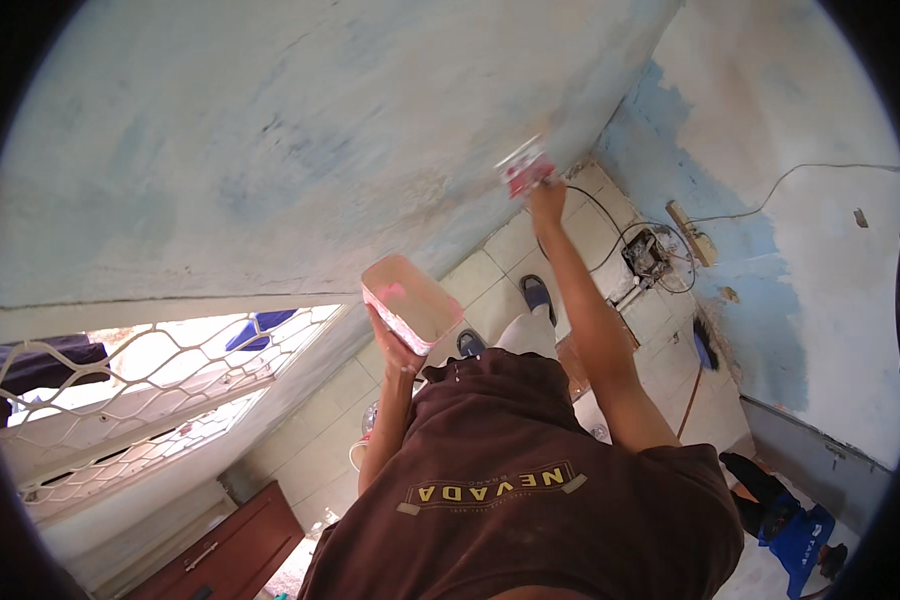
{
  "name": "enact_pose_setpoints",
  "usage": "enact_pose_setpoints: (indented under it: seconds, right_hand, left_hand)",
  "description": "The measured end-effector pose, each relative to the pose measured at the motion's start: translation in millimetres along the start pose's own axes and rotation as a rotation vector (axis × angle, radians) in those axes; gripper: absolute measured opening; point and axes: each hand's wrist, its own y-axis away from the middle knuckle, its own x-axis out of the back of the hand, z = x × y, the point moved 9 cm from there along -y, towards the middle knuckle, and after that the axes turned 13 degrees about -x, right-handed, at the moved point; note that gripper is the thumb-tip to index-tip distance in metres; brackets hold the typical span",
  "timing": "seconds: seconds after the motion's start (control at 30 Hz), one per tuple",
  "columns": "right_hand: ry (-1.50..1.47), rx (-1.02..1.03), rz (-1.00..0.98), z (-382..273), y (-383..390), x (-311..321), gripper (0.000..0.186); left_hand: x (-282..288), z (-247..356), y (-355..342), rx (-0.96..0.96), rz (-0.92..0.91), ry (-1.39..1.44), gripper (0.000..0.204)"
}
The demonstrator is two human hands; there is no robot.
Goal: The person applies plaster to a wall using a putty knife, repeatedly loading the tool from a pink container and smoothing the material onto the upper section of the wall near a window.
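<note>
In the head view, the left hand point(397, 352) grips one open, rectangular pink container point(412, 300); the right hand point(546, 202) clasps one flat, red-and-whitish tool point(526, 170) near a patchy, pale-blue wall point(300, 130). Two dark sandals point(536, 292) show below.

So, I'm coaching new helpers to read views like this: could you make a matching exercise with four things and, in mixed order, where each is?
Things:
1. pinkish tub
2. flat tool
3. dark sandals
4. brown shirt

Places:
A. on the tiled floor
B. on the person's upper body
C. in the person's right hand, near the big wall
D. in the person's left hand

Right pairs: 1-D, 2-C, 3-A, 4-B
</note>
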Motion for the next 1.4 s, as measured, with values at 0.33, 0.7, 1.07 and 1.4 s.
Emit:
enact_pose_setpoints:
  seconds: [0.33, 0.7, 1.07, 1.4]
  right_hand:
    - [0.265, 0.269, 0.0, -92.1, 75.0, -80.2, 0.033]
    - [0.065, 0.319, -0.531, -84.8, 247.0, -141.0, 0.027]
    - [0.224, 0.349, -0.136, -161.2, 255.8, -166.3, 0.017]
    - [0.17, 0.68, -0.392, -136.5, 375.5, -192.6, 0.035]
  left_hand:
    - [8.0, 36.2, 6.3, 0.041, -0.047, -0.087, 0.077]
    - [9.4, 39.1, 4.7, 0.049, -0.061, -0.056, 0.08]
    - [12.9, 45.6, 23.2, 0.056, -0.046, 0.008, 0.076]
    - [36.4, 69.1, 44.6, -0.009, -0.001, -0.008, 0.083]
